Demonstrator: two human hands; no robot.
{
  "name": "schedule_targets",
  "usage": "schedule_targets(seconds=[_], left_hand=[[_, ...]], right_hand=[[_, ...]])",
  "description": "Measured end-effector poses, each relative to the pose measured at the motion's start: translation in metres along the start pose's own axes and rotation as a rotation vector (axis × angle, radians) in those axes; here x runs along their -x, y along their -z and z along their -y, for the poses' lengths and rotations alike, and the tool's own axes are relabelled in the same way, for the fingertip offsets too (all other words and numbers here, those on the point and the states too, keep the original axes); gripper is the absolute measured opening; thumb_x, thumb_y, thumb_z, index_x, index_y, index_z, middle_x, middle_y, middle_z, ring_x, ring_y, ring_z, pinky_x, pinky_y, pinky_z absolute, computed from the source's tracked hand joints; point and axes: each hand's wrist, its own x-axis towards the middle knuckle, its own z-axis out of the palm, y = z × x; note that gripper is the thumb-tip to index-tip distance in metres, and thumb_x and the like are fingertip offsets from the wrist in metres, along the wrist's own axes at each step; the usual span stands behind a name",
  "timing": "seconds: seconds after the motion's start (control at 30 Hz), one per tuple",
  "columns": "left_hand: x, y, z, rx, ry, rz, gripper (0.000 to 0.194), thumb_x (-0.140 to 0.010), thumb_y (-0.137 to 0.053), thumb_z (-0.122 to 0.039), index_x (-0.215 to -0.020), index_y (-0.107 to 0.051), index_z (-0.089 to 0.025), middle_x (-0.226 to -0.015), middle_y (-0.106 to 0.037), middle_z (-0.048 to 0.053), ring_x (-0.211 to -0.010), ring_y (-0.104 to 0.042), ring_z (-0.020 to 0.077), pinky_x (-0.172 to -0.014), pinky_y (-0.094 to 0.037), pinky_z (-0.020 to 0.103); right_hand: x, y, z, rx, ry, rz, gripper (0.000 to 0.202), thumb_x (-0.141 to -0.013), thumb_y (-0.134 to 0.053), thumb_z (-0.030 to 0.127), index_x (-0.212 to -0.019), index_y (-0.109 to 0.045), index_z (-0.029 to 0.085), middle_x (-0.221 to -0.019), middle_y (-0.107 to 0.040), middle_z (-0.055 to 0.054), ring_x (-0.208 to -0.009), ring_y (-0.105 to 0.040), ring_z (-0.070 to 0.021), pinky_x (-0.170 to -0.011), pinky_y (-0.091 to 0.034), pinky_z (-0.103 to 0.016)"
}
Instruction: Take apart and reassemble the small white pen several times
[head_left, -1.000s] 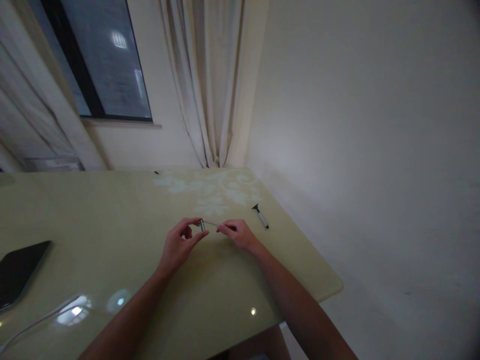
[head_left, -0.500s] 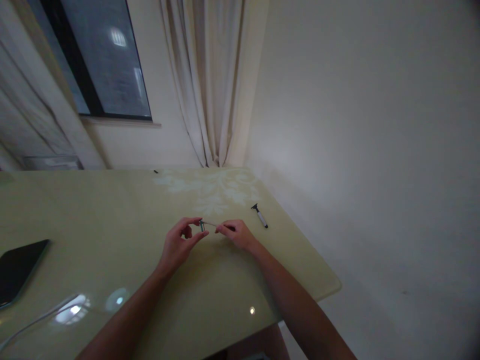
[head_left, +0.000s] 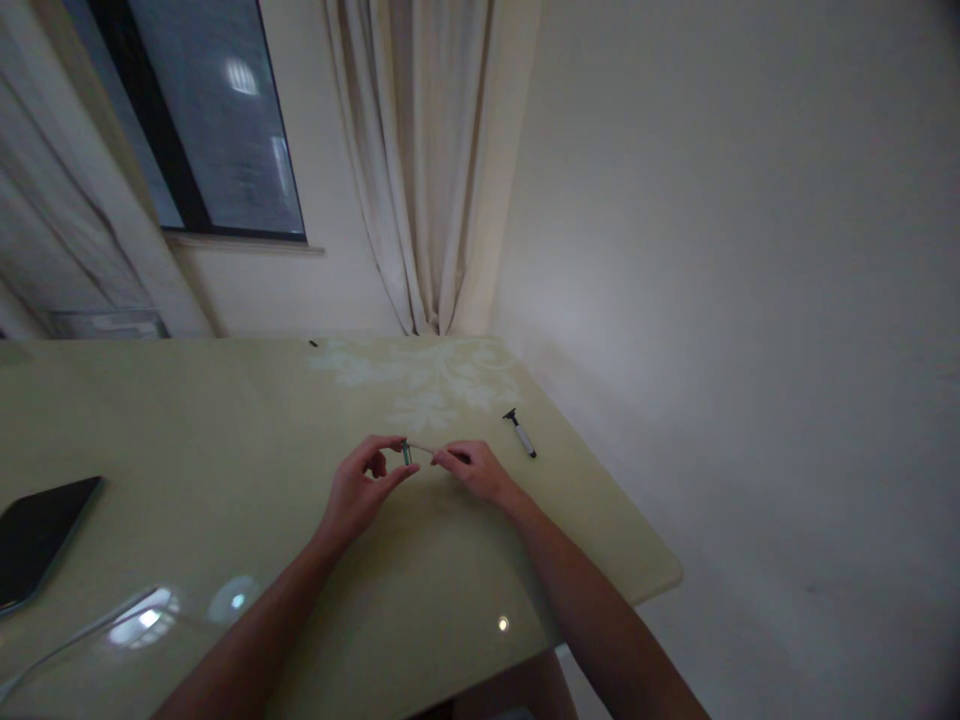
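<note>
Between the thumb and index finger of my left hand (head_left: 363,486) is a small green piece (head_left: 406,454), held roughly upright above the table. My right hand (head_left: 474,468) pinches a thin, pale stick (head_left: 421,448), whose far end meets the top of the green piece. Both hands are near the middle of the view, a short gap apart. A razor (head_left: 520,434) with a dark head and grey handle lies on the table (head_left: 187,430), beyond and to the right of my right hand.
A dark flat device (head_left: 46,535) lies at the table's left, with a white cable (head_left: 71,640) nearer me. One small dark item (head_left: 313,343) rests by the back edge. The table's right edge runs beside a plain wall (head_left: 712,300); curtains (head_left: 420,170) hang behind.
The view has shifted very slightly. The green piece in my left hand looks turned a little; both hands keep nearly the same place and grip.
</note>
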Motion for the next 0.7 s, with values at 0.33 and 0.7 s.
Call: schedule_targets(seconds=[0.33, 0.7], left_hand=[[0.0002, 0.0011, 0.0031, 0.009, 0.000, 0.012, 0.037, -0.076, -0.084, -0.044, -0.105, -0.075, -0.023, -0.082, -0.068, -0.001, -0.060, -0.050, 0.0106, -0.059, -0.045, 0.024], [-0.0002, 0.0015, 0.0025, 0.013, -0.015, 0.027, 0.038, -0.077, -0.084, -0.045, -0.106, -0.075, -0.023, -0.082, -0.068, -0.001, -0.058, -0.050, 0.0101, -0.058, -0.045, 0.023]], right_hand=[[0.0003, 0.0004, 0.0027, 0.054, 0.005, -0.018, 0.049, -0.098, -0.055, 0.056, -0.071, -0.066, 0.017, -0.067, -0.048, 0.001, -0.065, -0.043, -0.0134, -0.062, -0.028, -0.027], [-0.0002, -0.0002, 0.0055, 0.022, 0.034, 0.021, 0.047, -0.100, -0.053, 0.055, -0.075, -0.065, 0.017, -0.074, -0.053, 0.000, -0.070, -0.048, -0.0139, -0.065, -0.032, -0.027]])
